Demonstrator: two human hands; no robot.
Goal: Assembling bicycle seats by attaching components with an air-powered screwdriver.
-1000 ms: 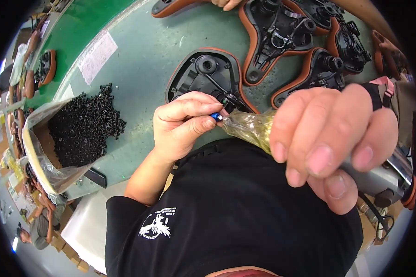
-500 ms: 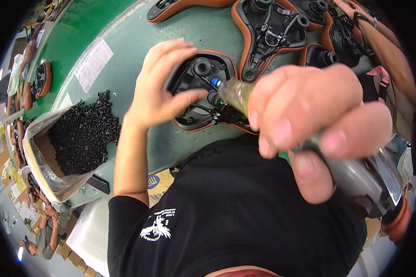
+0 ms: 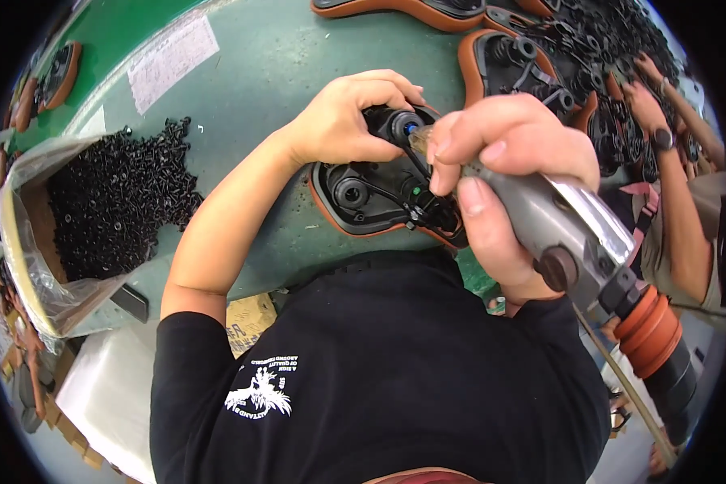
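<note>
At saddle (image 3: 385, 179) edge, left hand (image 3: 343, 121) grips; right hand (image 3: 524, 149) clasps driver (image 3: 569, 230); tabletop (image 3: 278, 230) between saddle and screws (image 3: 121, 210).

The green table (image 3: 254, 89) carries an open box (image 3: 22, 234) of black screws (image 3: 117, 210) at left, a paper sheet (image 3: 173, 60) at far left, an upturned brown-edged saddle (image 3: 371, 214) mid-table, and other saddles (image 3: 494, 68) at far right.

Garment: black short-sleeved T-shirt (image 3: 411, 363), filling lower centre. White winged emblem (image 3: 260, 394) with small lettering, lower left of frame. Dark red neckline (image 3: 431, 477) at bottom edge. Left hand (image 3: 339, 121) and right hand (image 3: 532, 145): bare.
</note>
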